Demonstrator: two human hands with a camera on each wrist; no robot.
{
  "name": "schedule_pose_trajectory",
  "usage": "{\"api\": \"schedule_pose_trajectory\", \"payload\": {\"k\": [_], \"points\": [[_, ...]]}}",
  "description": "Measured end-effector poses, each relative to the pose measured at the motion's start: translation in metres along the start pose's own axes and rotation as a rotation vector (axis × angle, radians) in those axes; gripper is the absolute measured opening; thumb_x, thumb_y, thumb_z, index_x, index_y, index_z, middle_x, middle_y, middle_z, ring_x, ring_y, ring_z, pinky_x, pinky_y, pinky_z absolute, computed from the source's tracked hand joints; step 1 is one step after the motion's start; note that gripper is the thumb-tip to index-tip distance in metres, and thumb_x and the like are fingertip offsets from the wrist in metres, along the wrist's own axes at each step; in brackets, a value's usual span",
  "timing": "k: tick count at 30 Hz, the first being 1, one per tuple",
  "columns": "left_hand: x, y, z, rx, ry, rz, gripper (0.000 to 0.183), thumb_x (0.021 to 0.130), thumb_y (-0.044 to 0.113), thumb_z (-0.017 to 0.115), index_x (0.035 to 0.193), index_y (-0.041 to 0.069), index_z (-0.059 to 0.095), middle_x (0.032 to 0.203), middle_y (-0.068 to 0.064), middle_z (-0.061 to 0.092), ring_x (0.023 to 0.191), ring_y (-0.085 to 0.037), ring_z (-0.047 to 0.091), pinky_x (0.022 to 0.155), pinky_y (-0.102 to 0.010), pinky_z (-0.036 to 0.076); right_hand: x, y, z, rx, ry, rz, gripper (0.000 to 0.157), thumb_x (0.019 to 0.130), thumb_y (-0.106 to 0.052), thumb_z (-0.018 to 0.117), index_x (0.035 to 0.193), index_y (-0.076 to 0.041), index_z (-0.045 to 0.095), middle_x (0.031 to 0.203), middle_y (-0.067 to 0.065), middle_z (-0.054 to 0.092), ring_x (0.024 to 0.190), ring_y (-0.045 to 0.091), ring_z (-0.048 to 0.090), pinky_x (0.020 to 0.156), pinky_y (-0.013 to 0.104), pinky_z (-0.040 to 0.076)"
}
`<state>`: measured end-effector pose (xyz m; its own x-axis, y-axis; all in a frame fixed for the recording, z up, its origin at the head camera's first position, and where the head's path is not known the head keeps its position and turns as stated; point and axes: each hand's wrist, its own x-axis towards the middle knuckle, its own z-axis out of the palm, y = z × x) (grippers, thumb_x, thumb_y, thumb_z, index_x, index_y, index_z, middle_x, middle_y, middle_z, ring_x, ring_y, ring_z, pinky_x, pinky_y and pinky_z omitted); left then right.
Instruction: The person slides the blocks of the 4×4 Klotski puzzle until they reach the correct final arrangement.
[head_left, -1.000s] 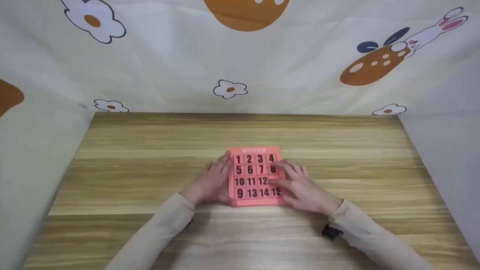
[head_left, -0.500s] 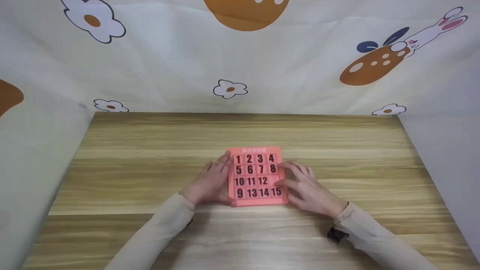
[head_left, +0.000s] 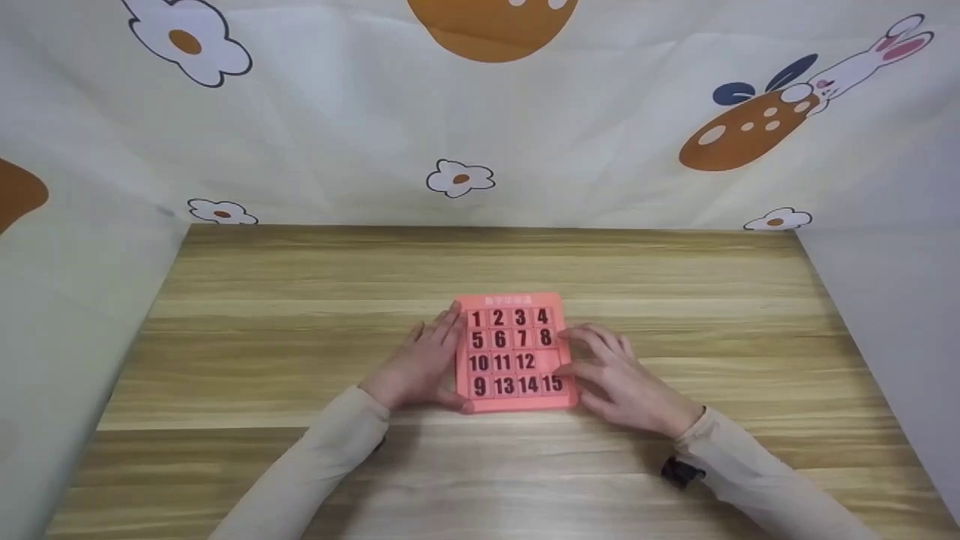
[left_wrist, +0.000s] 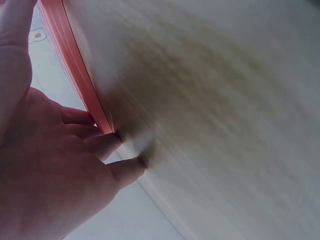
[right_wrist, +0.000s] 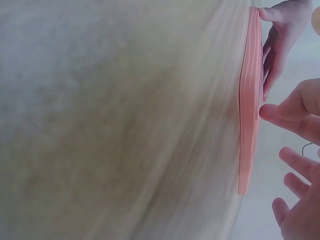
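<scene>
A pink number sliding puzzle [head_left: 516,405] lies flat on the wooden table, its tiles in rows. The third row reads 10, 11, 12 and ends in a bare slot at the right; 9, 13, 14 and 15 fill the bottom row. My left hand [head_left: 421,367] rests along the puzzle's left side, thumb at the near left corner, fingers extended up the edge. In the left wrist view two fingertips reach the table beside the frame. My right hand [head_left: 619,382] stays at the right edge with loosely bent fingers; in the right wrist view one fingertip meets the puzzle's top edge.
Light wood table [head_left: 300,300] surrounds the puzzle. A cream cloth wall [head_left: 337,112] with flowers and a rabbit print rises at the back, and pale walls stand on both sides. A black wrist device [head_left: 681,472] sits under the right sleeve.
My right hand has drawn back to the right, uncovering tiles 8 and 15 and the bare slot between them. The left hand and the puzzle have stayed in place.
</scene>
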<state>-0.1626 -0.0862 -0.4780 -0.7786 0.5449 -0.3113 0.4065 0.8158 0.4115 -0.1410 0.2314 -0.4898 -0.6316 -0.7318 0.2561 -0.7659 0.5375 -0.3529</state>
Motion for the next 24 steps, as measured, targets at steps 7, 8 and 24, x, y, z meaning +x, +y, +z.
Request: {"api": "schedule_pose_trajectory", "payload": {"k": [7,8,24], "points": [[0.0,0.0,0.0,0.006,0.002,0.002,0.132,0.063,0.059,0.078,0.153,-0.002,0.004,0.159,-0.017,-0.008,0.145,-0.03,-0.001,0.115,-0.049,0.005,0.002,-0.001,0.001,-0.001,-0.01,0.015,0.03,0.078,-0.008,0.069,0.108,-0.01,0.071,0.141,0.019,0.041,0.131,0.038,0.033,0.103,0.061,0.027],[0.0,0.0,0.0,0.004,0.001,0.003,0.132,0.063,0.06,0.079,0.153,-0.002,0.004,0.159,-0.017,-0.008,0.145,-0.03,-0.001,0.115,-0.049,0.005,0.003,-0.002,0.002,0.001,-0.004,0.014,0.03,0.079,-0.008,0.069,0.108,-0.01,0.071,0.142,0.019,0.041,0.131,0.038,0.033,0.103,0.061,0.027],[0.001,-0.002,0.001,-0.019,-0.003,0.005,0.132,0.064,0.061,0.077,0.153,-0.001,0.002,0.158,-0.015,-0.011,0.145,-0.029,-0.003,0.115,-0.05,0.003,0.021,-0.007,0.0,-0.035,-0.035,0.108,0.03,0.099,-0.034,0.052,0.109,-0.016,0.074,0.149,0.014,0.036,0.136,0.04,0.025,0.104,0.064,0.019]]}}
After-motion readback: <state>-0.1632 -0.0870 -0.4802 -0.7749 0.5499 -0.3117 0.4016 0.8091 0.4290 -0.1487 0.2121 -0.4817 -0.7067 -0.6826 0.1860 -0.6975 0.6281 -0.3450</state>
